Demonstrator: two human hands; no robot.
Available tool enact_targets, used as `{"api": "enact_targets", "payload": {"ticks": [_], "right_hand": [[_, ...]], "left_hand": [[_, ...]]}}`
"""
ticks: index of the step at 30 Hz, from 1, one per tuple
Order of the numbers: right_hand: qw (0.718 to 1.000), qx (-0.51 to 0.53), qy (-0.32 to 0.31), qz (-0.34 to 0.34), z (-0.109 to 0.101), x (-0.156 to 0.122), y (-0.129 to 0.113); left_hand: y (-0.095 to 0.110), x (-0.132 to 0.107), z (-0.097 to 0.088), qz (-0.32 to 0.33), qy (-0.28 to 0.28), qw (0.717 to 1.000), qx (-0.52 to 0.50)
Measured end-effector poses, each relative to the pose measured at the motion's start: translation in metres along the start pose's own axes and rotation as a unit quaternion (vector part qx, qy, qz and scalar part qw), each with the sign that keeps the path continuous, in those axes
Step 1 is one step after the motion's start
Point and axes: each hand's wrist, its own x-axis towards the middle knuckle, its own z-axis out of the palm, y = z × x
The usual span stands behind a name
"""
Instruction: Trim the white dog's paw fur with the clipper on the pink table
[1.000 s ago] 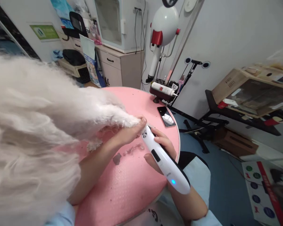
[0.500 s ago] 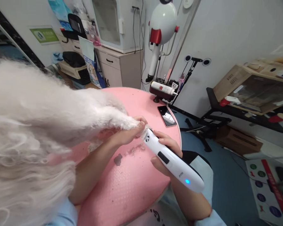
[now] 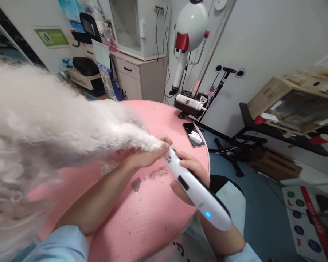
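Observation:
A fluffy white dog (image 3: 57,120) stands at the left, one leg stretched out over a pink round table (image 3: 131,218). My left hand (image 3: 154,153) is closed around the paw at the end of that leg. In my right hand (image 3: 192,174) is a white pet clipper (image 3: 199,193) with a lit blue light near its rear end. The clipper's head is at the paw, right beside my left fingertips; the blade's exact contact is hidden. Loose hair clippings (image 3: 157,173) lie on the table below my hands, near a grey patch (image 3: 136,184).
A phone (image 3: 193,134) lies near the table's right edge. Behind it stands a holder with a white bottle (image 3: 190,102), below a white and red dryer (image 3: 190,29). Cabinets (image 3: 140,76) line the back wall, and a wooden-framed box (image 3: 292,102) sits on a black stand at right.
The clipper's rear end has swung slightly left and down, its head staying at the paw. My left forearm and sleeve show more as the dog's near fur has shifted left.

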Motion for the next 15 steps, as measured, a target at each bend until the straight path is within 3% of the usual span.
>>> {"api": "enact_targets", "payload": {"ticks": [3,9,15], "right_hand": [[0.997,0.033,-0.074,0.001,-0.007,-0.001,-0.002],[0.991,0.026,0.100,0.080,-0.009,-0.008,-0.003],[0.991,0.056,0.056,0.107,-0.003,-0.005,0.007]], "left_hand": [[-0.001,-0.001,-0.003,0.001,-0.006,1.000,-0.001],[0.003,0.000,-0.007,-0.001,-0.014,0.999,0.037],[-0.005,0.003,-0.009,0.006,-0.024,0.998,0.054]]}}
